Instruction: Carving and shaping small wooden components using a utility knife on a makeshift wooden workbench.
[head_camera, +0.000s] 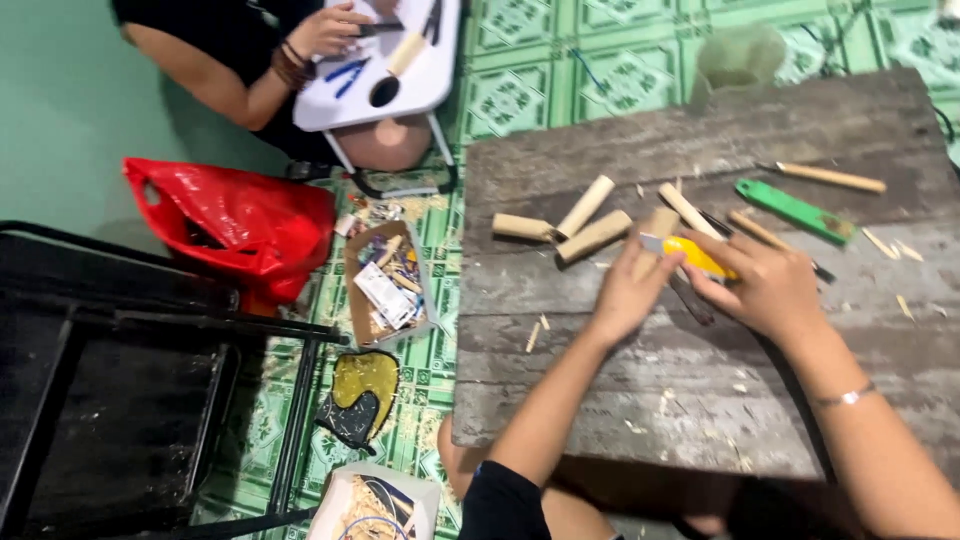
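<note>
My left hand (630, 290) grips a short bamboo piece (660, 224) over a grey wooden board (700, 400). My right hand (765, 285) holds a yellow-handled cutter (695, 255) against that piece. Three more cut bamboo pieces (585, 222) lie just left of my hands, and another bamboo stick (688, 209) lies behind them. Small wood shavings dot the board.
A green-handled tool (797, 211) and a wooden-handled tool (828, 177) lie at the board's far right. Another person (260, 60) sits beyond with a white tray table (400, 75). On the tiled floor lie a red plastic bag (235, 225) and a cardboard box (385, 280). A black frame (120, 380) stands left.
</note>
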